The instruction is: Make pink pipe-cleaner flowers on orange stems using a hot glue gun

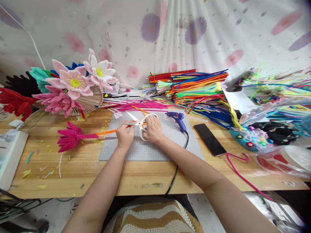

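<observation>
White-handled scissors [140,123] are in my right hand [153,128], whose fingers wrap the handle loops. Their blades are parted and point to the left, one of them passing by my left fingertips. My left hand [125,133] is closed in a pinch beside the blades, on an orange pipe cleaner [109,132]; its tip between the fingers is mostly hidden. Left of that hand, a magenta pipe-cleaner flower [70,136] lies on the table with orange strands running from its base to my hand. More orange shows behind the scissors.
Under my hands lies a grey cutting mat [114,152]. A blue glue gun [178,120] with a black cord and a phone [210,139] lie to the right. Bundles of pipe cleaners [196,84] stand behind; finished flowers [75,82] fill the back left.
</observation>
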Demonstrator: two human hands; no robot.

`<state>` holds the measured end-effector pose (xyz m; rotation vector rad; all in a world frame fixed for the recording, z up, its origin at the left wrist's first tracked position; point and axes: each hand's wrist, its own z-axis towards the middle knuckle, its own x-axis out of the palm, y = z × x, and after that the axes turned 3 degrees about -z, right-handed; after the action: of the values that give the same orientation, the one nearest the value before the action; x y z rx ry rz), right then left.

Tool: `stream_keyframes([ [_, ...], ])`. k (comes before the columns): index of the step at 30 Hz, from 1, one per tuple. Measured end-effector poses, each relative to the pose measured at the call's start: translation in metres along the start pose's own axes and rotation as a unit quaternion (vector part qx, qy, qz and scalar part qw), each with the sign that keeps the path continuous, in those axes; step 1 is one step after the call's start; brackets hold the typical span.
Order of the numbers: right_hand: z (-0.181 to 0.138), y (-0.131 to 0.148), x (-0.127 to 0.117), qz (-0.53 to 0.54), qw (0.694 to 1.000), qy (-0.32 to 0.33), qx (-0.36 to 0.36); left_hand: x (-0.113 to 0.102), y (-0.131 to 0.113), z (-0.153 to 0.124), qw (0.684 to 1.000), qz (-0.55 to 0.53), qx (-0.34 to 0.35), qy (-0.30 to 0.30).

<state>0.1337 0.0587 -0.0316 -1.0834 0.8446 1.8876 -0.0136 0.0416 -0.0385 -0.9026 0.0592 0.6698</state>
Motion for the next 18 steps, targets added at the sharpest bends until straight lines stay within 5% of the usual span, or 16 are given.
stream_keyframes([
  [8, 0.0047, -0.0063, -0.0027, 0.004, 0.999, 0.038, -0.025, -0.0015, -0.0012, 0.0008, 1.0, -0.014, -0.015, -0.007],
  [18, 0.0027, -0.0008, -0.0028, 0.073, 0.993, 0.089, 0.035, -0.0017, -0.0017, 0.0016, 1.0, -0.002, 0.018, 0.01],
])
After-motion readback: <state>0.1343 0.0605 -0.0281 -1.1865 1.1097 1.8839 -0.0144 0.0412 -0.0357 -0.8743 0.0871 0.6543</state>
